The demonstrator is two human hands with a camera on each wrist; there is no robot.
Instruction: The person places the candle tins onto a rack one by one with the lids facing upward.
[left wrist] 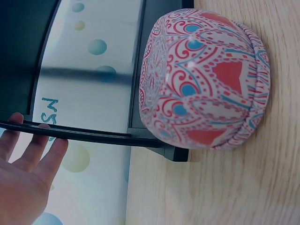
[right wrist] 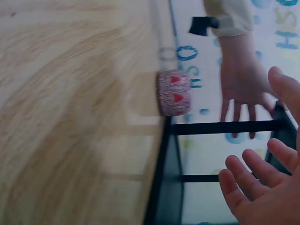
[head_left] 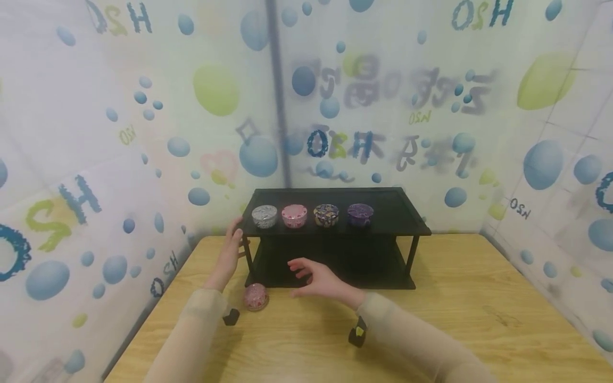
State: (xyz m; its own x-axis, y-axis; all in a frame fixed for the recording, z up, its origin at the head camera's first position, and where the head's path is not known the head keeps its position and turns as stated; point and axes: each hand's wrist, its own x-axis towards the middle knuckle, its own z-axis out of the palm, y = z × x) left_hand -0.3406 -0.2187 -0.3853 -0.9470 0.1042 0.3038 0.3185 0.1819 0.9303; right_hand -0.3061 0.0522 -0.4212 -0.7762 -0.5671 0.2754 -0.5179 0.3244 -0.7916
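My left hand (head_left: 231,252) is at the left side of a black two-tier shelf (head_left: 330,198). In the left wrist view its fairly straight fingers (left wrist: 33,157) touch the shelf's corner post; the thumb is out of sight there. Just below that hand, a round tin (head_left: 256,296) with a pink and red pattern sits on the table by the shelf's front left foot. My right hand (head_left: 322,279) hovers before the lower tier, fingers apart and slightly bent, holding nothing. In the right wrist view its fingers (right wrist: 251,180) spread near the shelf frame, away from the tin (right wrist: 174,93).
On the upper tier stand a silver-white tin (head_left: 265,216), a pink tin (head_left: 294,216), a dark gold-patterned tin (head_left: 326,215) and a purple tin (head_left: 360,215) in a row. A wooden table (head_left: 455,308) carries the shelf. Printed curtains (head_left: 383,133) hang behind and at both sides.
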